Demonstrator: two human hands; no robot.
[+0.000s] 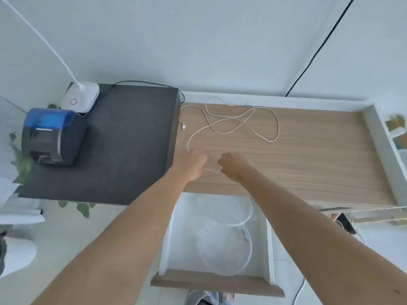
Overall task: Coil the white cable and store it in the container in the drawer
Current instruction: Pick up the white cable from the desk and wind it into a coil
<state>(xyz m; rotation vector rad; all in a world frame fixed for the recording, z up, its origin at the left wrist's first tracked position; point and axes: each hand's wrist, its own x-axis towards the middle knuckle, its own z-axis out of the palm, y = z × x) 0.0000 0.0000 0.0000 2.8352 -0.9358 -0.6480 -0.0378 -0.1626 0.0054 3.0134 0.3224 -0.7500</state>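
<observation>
A thin white cable [241, 122] lies in loose loops across the far part of the wooden desk top [319, 155], one plug end near the desk's left edge. Its near stretch runs between my two hands. My left hand [193, 165] is closed around the cable at the desk's left front. My right hand [234, 165] is a fist pinching the same stretch a short way to the right. Below the desk front, an open white drawer [174, 234] holds a round clear container [224, 249] with a white cord inside.
A dark mat [123, 139] on the left carries a blue-lidded label printer [52, 135] and a white lamp base [80, 99]. A white raised rim [383, 150] borders the desk's right side. A black wire [319, 47] runs up the wall.
</observation>
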